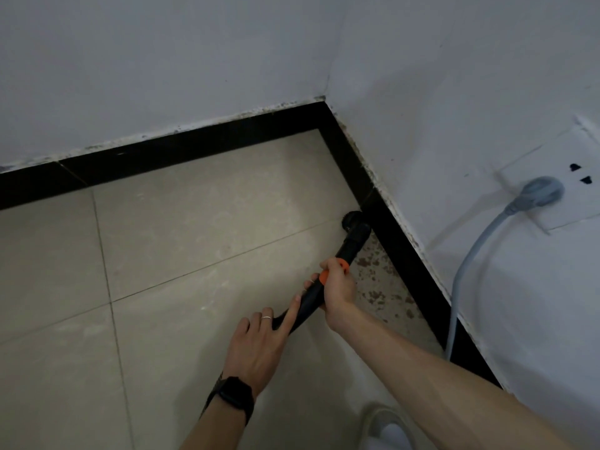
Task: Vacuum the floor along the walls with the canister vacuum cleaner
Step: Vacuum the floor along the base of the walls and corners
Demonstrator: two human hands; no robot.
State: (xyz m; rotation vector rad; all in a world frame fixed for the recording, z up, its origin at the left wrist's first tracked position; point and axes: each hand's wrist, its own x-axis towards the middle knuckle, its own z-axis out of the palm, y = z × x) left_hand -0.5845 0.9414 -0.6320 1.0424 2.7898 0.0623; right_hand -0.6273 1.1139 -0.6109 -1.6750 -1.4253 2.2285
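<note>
Working the wall edge is the step here, I'd say. The black wand (349,251) of the vacuum is angled down at the floor (194,238), and its nozzle (352,220) sits right up against the black skirting (406,261) on the right-hand wall, a bit short of the corner (324,118). The canister itself isn't in shot.

The right hand (339,287) is wrapped round the wand at the orange collar, with its fingers (329,264) curled firmly on it. The left hand (256,345) is lower down where the tube bends. Its fingers (292,308) are laid pretty straight over the tube, more steadying than grabbing, and I can't see the thumb.

There's a patch of brown specks (373,287) on the tile along that skirting, between the nozzle and the person. My guess is that strip hasn't been cleaned yet.

The next move probably calls for dragging the nozzle back through the specks while keeping it tight to the skirting, then running it up into the corner and along the other wall.

One thing to watch is the grey cord (467,264). It hangs from the plug (542,191) in the wall socket and drops past the skirting near that strip, so it could snag the wand if it swings wide.
</note>
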